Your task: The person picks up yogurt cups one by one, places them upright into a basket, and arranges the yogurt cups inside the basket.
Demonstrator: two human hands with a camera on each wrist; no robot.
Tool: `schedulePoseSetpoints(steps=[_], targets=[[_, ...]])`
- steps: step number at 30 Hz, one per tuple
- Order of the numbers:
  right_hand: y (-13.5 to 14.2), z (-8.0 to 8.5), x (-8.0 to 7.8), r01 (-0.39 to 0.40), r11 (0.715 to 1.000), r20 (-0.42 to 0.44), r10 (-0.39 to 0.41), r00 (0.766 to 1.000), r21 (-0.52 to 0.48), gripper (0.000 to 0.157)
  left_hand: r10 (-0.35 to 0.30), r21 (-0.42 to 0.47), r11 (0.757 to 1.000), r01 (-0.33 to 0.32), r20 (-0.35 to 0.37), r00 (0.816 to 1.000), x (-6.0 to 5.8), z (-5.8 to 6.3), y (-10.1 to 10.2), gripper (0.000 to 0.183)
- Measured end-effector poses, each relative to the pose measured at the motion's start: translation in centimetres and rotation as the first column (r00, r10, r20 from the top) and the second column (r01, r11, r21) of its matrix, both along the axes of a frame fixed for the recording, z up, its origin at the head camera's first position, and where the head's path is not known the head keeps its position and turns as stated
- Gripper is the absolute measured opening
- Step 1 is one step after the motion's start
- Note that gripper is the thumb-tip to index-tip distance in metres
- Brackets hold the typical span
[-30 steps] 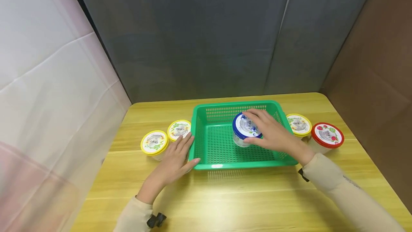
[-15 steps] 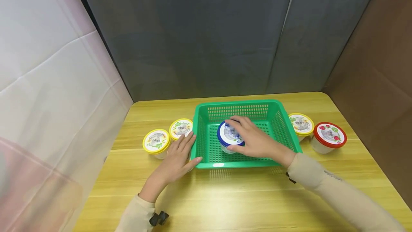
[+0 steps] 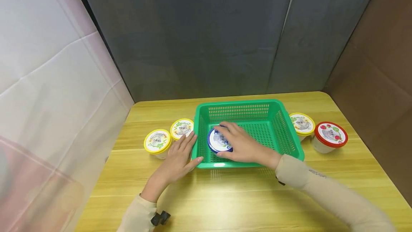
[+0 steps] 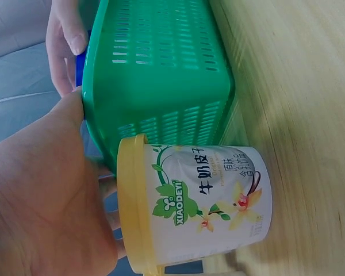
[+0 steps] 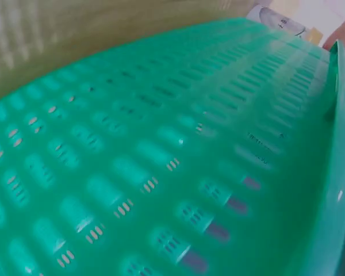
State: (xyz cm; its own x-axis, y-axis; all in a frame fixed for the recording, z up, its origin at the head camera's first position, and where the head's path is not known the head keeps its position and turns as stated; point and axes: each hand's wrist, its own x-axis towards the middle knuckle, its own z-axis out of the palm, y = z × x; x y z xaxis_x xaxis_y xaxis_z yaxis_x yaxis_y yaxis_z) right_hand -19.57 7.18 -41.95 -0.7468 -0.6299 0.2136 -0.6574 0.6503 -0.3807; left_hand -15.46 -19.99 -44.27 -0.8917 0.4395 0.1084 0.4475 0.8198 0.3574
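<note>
basket (image 3: 212, 165): 1 | blue-lidded tub (image 3: 217, 140): 1 | red-lidded tub (image 3: 330, 134): 1 | yellow-lidded tubs (image 3: 157, 141) (image 3: 182, 129) (image 3: 302, 123): 3+

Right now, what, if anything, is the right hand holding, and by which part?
The right hand holds the blue-lidded tub inside the green basket, gripped by the edge of its lid.

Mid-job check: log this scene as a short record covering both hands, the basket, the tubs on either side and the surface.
Right hand: gripping the blue-lidded tub
Left hand: fingers extended, at the near left corner of the green basket
Basket contents: blue-lidded tub, lid up, toward the left end
Left of basket: outer yellow tub, inner yellow tub
Right of basket: right-side yellow tub, red-lidded tub
Surface: wooden table
</note>
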Motion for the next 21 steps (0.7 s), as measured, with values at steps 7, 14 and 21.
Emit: schedulePoseSetpoints(steps=[7,14,21], targets=[[-0.9,-1.0,-0.2,-0.011,1.000,0.021,0.011,1.000,0.001,0.086,0.003,0.005,1.000,-0.003,0.007,1.000,0.0,0.0,0.0,0.078],[-1.2,-2.0,-0.2,-0.041,0.999,0.063,0.041,0.997,0.006,0.090,0.009,0.005,1.000,-0.009,0.039,0.999,0.1,0.1,0.0,0.079],[-1.5,-2.3,-0.3,-0.054,0.999,0.075,0.055,0.996,-0.008,0.088,0.013,0.007,1.000,-0.013,0.049,0.999,0.2,0.2,0.0,0.079]])
